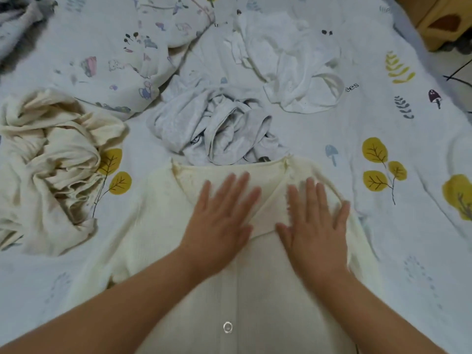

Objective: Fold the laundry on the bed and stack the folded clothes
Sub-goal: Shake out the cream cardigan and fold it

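Observation:
A cream button-front garment (pixel 158 226) lies spread flat on the bed in front of me, neckline away from me. My left hand (pixel 222 215) presses flat on its left chest with straight fingers. My right hand (pixel 316 226) lies flat on the right chest, fingers spread. A crumpled cream garment (pixel 51 159) sits at the left. A crumpled grey garment (pixel 214 129) lies just beyond the neckline. A crumpled white garment (pixel 293 65) lies farther back.
The bed sheet (pixel 398 226) is white with yellow leaf and mushroom prints. A printed blanket (pixel 122 54) is bunched at the back left. A yellowish box (pixel 441 19) stands off the bed at the top right.

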`<state>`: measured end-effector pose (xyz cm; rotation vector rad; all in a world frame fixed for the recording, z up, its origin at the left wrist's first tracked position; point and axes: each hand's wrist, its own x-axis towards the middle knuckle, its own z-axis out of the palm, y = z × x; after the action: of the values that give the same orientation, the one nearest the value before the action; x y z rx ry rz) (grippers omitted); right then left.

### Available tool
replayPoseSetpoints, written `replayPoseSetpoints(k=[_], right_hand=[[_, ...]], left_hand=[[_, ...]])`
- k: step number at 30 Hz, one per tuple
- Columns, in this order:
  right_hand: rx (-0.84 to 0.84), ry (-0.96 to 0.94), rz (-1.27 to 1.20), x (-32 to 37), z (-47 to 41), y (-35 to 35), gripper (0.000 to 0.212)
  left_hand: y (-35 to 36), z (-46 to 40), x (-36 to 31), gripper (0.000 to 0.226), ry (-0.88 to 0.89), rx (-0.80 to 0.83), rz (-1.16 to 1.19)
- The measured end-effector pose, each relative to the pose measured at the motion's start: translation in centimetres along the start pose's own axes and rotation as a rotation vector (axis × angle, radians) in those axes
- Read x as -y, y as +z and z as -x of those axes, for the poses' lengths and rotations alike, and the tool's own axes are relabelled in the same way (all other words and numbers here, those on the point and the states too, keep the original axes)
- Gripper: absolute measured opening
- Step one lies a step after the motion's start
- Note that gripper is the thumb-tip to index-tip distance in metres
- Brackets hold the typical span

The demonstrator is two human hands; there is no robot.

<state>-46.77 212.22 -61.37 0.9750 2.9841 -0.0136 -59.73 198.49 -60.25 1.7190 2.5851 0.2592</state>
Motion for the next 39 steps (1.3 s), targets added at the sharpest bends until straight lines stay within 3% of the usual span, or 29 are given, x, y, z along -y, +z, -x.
replayPoseSetpoints(k=[2,8,9,11,13,16,18,21,23,26,29,31,34,35,39], right_hand=[[0.229,0.046,0.05,-0.4,0.8,1.3,0.068],[0.35,0.01,-0.037,-1.3,-0.3,0.3,0.063],[0.295,0.0,-0.124,-1.7,-0.2,-0.9,0.06],[0.021,0.062,-0.333,-3.1,0.7,-3.0,0.046],[-0.1,0.245,-0.382,-5.0,2.1,-4.5,0.038],[0.229,0.536,-0.327,-7.7,4.1,-5.2,0.016],[0.462,0.573,-0.374,-8.8,5.1,-5.5,0.02],[0.588,0.611,-0.613,-9.6,6.1,-5.4,0.024],[0.57,0.632,-0.74,-9.4,6.5,-6.3,0.024],[0.401,0.574,-0.697,-8.2,7.0,-8.3,0.029],[0.201,0.421,-0.627,-4.4,7.9,-10.6,0.037],[0.202,0.313,-0.681,-1.5,8.6,-11.4,0.033],[0.313,0.18,-0.876,1.9,9.5,-10.9,0.014],[0.363,0.166,-0.898,2.5,9.7,-10.4,0.021],[0.509,0.058,-0.51,2.7,11.2,-8.0,0.045]], left_hand=[[1.8,0.1,-0.9,0.062,0.028,0.238,-0.059],[3.5,-0.7,-0.9,0.063,-0.056,0.363,-0.083],[2.9,-0.8,-1.2,0.065,-0.079,0.371,-0.062],[1.5,-0.9,-1.9,0.065,-0.142,0.347,-0.007],[0.3,-0.9,-3.0,0.064,-0.204,0.282,0.049],[-0.9,-1.0,-4.8,0.06,-0.203,0.269,0.112],[-1.0,-1.1,-6.0,0.056,-0.176,0.29,0.139],[-1.0,-1.4,-7.9,0.046,-0.152,0.282,0.205],[-1.2,-1.7,-9.2,0.04,-0.18,0.275,0.305],[-2.3,-2.7,-10.7,0.026,-0.283,0.275,0.557],[-4.7,-3.5,-11.4,0.029,-0.545,0.398,1.221],[-5.8,-3.6,-10.9,0.034,-0.639,0.504,1.485],[-6.2,-2.8,-9.0,0.013,-0.649,0.499,1.534],[-6.1,-2.4,-8.1,0.01,-0.705,0.452,1.528],[-4.3,0.2,-4.7,0.01,-1.026,0.257,1.336]])
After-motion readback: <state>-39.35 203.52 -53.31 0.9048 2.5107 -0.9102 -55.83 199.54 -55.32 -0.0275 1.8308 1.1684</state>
